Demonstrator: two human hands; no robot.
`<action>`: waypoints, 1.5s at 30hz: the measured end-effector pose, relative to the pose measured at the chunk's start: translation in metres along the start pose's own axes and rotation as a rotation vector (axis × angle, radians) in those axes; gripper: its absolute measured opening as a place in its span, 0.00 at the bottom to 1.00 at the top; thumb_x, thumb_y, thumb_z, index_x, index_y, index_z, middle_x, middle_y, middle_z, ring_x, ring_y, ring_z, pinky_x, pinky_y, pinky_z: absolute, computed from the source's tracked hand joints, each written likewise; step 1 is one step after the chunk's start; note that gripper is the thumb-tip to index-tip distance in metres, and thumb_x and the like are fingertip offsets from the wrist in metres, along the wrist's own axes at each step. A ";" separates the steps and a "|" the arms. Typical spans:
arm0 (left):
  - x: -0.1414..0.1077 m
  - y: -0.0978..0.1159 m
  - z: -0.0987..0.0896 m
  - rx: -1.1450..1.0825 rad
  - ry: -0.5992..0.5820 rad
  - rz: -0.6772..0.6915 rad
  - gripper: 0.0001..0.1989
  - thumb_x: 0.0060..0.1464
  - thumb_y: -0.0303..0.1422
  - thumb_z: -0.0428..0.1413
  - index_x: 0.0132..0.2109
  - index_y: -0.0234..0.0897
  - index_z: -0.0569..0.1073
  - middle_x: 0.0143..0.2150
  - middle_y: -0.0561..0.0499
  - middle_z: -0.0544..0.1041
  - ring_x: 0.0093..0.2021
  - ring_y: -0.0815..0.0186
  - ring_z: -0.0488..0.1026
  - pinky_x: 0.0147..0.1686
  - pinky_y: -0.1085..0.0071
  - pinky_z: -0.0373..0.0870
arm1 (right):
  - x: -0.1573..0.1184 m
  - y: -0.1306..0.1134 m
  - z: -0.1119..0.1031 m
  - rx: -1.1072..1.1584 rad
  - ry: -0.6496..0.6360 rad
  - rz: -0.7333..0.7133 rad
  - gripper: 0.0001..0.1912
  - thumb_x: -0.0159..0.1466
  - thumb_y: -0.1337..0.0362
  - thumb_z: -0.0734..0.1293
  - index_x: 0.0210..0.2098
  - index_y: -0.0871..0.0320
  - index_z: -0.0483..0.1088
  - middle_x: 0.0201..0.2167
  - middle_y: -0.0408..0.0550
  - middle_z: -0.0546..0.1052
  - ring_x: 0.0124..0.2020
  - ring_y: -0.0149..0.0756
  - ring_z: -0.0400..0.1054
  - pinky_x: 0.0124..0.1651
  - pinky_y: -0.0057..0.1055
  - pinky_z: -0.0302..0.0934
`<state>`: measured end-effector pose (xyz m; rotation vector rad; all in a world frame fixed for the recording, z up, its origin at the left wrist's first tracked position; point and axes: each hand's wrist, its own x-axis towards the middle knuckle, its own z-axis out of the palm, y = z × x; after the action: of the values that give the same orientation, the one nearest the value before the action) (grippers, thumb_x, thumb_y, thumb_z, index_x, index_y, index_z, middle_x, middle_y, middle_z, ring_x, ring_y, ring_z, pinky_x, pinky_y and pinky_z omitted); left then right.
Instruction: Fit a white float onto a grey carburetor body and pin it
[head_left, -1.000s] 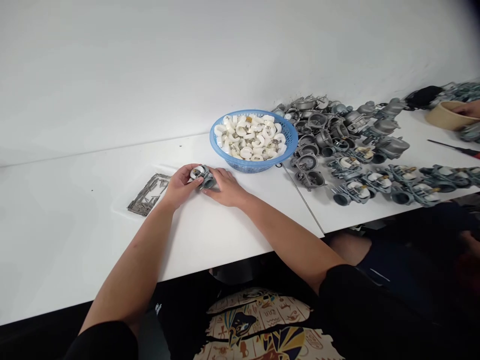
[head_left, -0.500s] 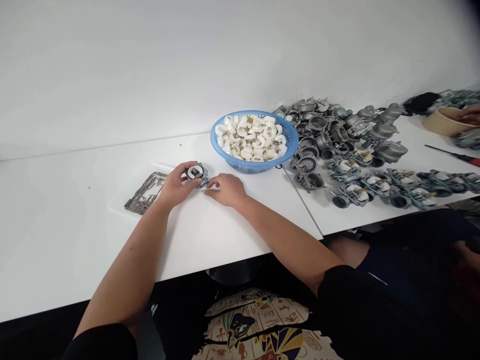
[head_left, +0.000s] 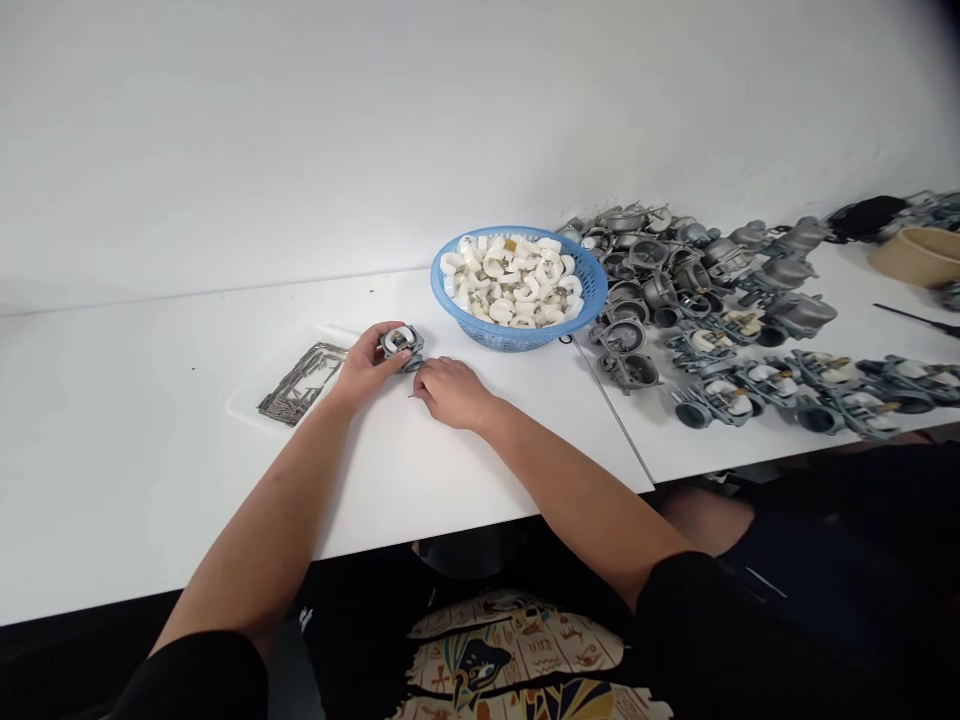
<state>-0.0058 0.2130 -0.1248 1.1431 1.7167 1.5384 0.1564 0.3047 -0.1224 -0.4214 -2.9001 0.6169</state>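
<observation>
L hand (head_left: 369, 370): fingers clamped on carb body (head_left: 417, 344), near-left of blue basket (head_left: 517, 340). White float (head_left: 390, 343) in; thin pin (head_left: 411, 396) isn't — R hand's (head_left: 454, 392) fingers pinch it. Several float-fitted carbs (head_left: 712, 397) at right; basket's full of loose floats (head_left: 501, 312).

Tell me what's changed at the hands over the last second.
The right hand has come off the right side of the grey metal housing with a white curved insert and drawn slightly toward the person. It now pinches a thin metal pin that didn't show a second ago; whether its fingers still touch the housing is unclear. Unchanged: the left hand keeps its grip on the housing; the round blue plastic basket stays put.
</observation>
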 end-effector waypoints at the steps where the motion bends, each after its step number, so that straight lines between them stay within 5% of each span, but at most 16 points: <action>1: 0.000 0.000 0.000 -0.022 0.004 -0.004 0.28 0.49 0.43 0.67 0.56 0.42 0.71 0.47 0.48 0.75 0.43 0.64 0.73 0.49 0.62 0.72 | -0.001 -0.001 0.000 -0.033 -0.015 -0.027 0.09 0.67 0.71 0.63 0.41 0.59 0.76 0.44 0.53 0.76 0.48 0.46 0.68 0.50 0.39 0.59; 9: 0.002 -0.001 0.002 -0.052 0.061 -0.065 0.30 0.48 0.44 0.67 0.56 0.44 0.70 0.46 0.49 0.75 0.46 0.63 0.73 0.54 0.57 0.70 | -0.002 -0.012 0.002 -0.072 -0.041 -0.108 0.08 0.69 0.65 0.64 0.41 0.60 0.75 0.44 0.53 0.75 0.48 0.45 0.68 0.52 0.41 0.59; 19: 0.004 -0.009 0.004 -0.007 0.036 -0.031 0.29 0.53 0.49 0.62 0.60 0.48 0.69 0.47 0.50 0.74 0.45 0.63 0.71 0.54 0.59 0.67 | -0.008 -0.025 0.005 -0.204 -0.055 -0.077 0.12 0.62 0.77 0.63 0.43 0.63 0.72 0.47 0.58 0.72 0.48 0.46 0.64 0.51 0.39 0.58; 27: 0.001 -0.001 0.002 -0.064 0.002 -0.042 0.31 0.53 0.49 0.62 0.61 0.45 0.68 0.48 0.49 0.73 0.44 0.64 0.70 0.51 0.62 0.68 | 0.000 -0.008 0.008 -0.047 -0.003 -0.119 0.09 0.67 0.74 0.60 0.41 0.58 0.70 0.44 0.48 0.72 0.46 0.40 0.63 0.51 0.37 0.56; 34: -0.002 -0.007 0.004 -0.024 0.049 -0.040 0.33 0.51 0.49 0.63 0.62 0.46 0.67 0.53 0.47 0.75 0.45 0.62 0.73 0.55 0.55 0.68 | -0.007 -0.013 0.008 -0.026 -0.052 -0.170 0.08 0.67 0.73 0.60 0.42 0.58 0.69 0.46 0.50 0.72 0.49 0.41 0.62 0.53 0.39 0.55; 39: -0.004 -0.009 0.006 -0.001 0.071 -0.013 0.32 0.53 0.47 0.63 0.62 0.45 0.67 0.52 0.48 0.75 0.46 0.63 0.74 0.56 0.56 0.69 | -0.006 -0.015 0.002 0.120 -0.099 -0.138 0.04 0.68 0.66 0.65 0.38 0.56 0.71 0.47 0.47 0.73 0.52 0.42 0.61 0.57 0.42 0.53; 45: -0.004 -0.006 0.005 0.025 0.068 -0.026 0.32 0.52 0.48 0.63 0.62 0.45 0.68 0.53 0.47 0.75 0.45 0.63 0.73 0.52 0.58 0.71 | -0.006 -0.023 0.002 0.025 -0.143 -0.153 0.07 0.69 0.70 0.62 0.39 0.59 0.72 0.47 0.51 0.72 0.52 0.44 0.60 0.56 0.42 0.55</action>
<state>-0.0011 0.2120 -0.1324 1.0881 1.7934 1.5607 0.1561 0.2817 -0.1153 -0.1563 -3.0184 0.6841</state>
